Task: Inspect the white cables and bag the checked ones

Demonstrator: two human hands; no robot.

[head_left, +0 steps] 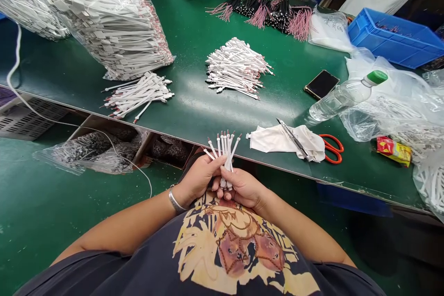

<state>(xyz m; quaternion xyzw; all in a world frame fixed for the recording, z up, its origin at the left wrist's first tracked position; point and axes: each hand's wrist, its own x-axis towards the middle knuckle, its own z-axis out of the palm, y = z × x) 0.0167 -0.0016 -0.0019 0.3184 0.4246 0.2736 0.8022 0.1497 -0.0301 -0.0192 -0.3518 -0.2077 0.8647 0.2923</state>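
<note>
Close to my body, in front of the table edge, both hands grip a small fanned bunch of short white cables. Reddish wire tips point up and away from me; the connector ends stick out below my fingers. My left hand closes on the bunch from the left, a silver bracelet at its wrist. From the other side my right hand pinches the lower part, its thumb across the cables. On the green table lie a small pile of white cables and a larger pile further back.
Big plastic bags of white cables stand at left. To the right are a white cloth, a cutter knife, orange-handled scissors, a phone, a water bottle and a blue bin. Black cable bundles lie behind.
</note>
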